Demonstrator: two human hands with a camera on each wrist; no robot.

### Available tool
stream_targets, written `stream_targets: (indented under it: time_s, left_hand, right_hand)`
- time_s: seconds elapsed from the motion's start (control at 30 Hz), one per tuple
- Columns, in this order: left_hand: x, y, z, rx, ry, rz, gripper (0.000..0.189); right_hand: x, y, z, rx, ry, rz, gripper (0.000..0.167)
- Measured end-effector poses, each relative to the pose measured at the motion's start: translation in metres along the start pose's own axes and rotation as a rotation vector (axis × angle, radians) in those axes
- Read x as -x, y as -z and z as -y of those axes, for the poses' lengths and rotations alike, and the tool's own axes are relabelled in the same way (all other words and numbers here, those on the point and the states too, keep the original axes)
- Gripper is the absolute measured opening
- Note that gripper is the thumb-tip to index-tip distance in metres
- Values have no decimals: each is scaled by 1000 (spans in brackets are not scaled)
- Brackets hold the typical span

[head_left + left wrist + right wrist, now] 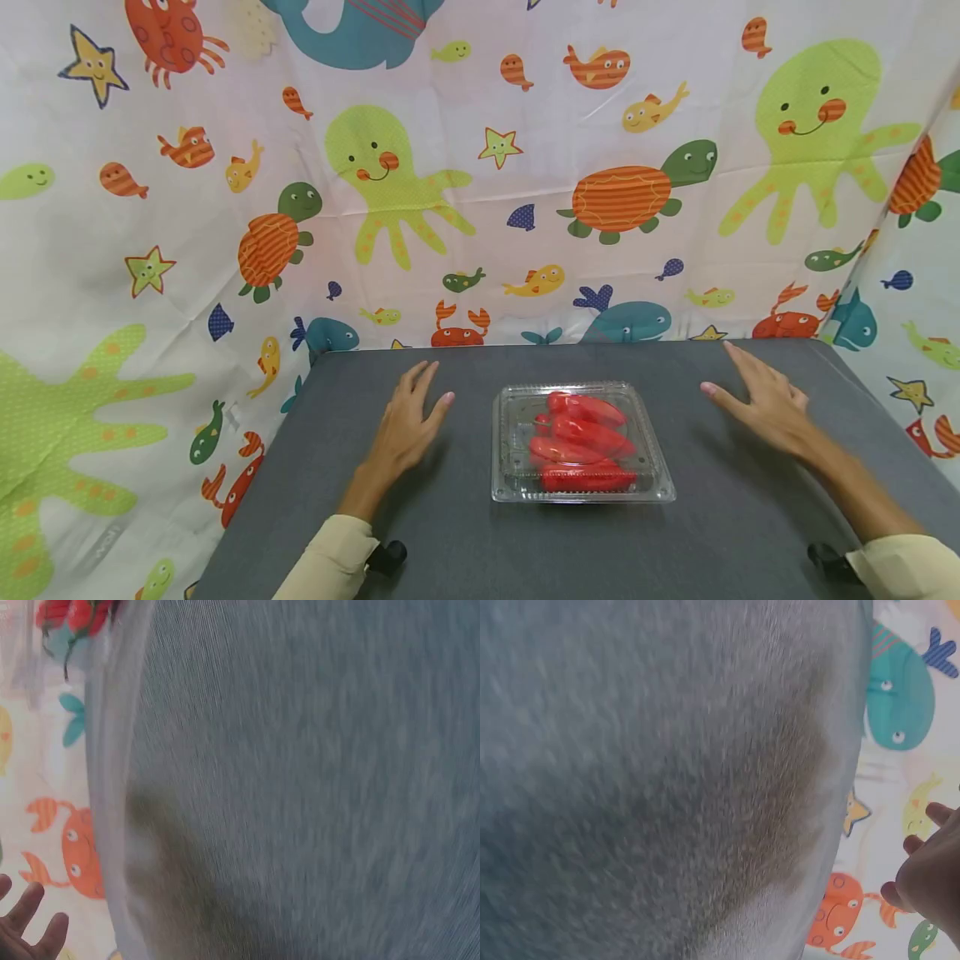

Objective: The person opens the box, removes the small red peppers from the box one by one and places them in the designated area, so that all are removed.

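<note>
One clear plastic container [517, 493] sits on the grey surface [435, 550] between two bare hands, touching neither: the left hand [405, 425] is to its left, with the thumb tip just beside the rim, and the right hand [772, 408] is to its right, set off by a slightly wider gap. Both grips are empty, fingers extended and relaxed, each thumb spread well away from the fingers and pointing inward and far; both hands are held above the surface, with dim shadows below. Inside the container lie at least four red peppers [588, 433], stacked crosswise from near to far; one small red bit at their left end is too hidden to assign. In the left wrist view, two pepper ends with green stems show at the top left, and three fingertips at the lower left. The right wrist view also shows three fingertips, at its right edge. Two pale sleeves [330, 557] come in from the near side, one per arm, each with one black rounded object [387, 557] at the cuff. Beyond the far edge and along the left and right sides hangs white printed cloth [442, 225]; on it are three turtles [622, 198], one cut off at the right, and three light-green octopuses [375, 150], the left one only partly visible.
</note>
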State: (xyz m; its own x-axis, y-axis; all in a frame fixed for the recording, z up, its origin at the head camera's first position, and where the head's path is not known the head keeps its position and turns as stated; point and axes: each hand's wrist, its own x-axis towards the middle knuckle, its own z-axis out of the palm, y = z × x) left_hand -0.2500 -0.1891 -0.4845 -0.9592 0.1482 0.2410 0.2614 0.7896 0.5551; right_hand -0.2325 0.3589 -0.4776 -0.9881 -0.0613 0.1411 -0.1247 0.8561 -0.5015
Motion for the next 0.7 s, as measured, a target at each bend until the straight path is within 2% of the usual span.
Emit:
stream_targets:
  time_s: [0.37, 0.53, 0.7]
  left_hand:
    - [23, -2, -24, 279, -32, 15, 65]
    - [34, -1, -38, 351, -64, 12, 60]
    - [45, 0, -48, 399, -75, 14, 55]
  right_hand:
    - [22, -1, 28, -192, -36, 100, 92]
    - [31, -2, 40, -278, -45, 135, 92]
    - [40, -4, 51, -338, -21, 158, 89]
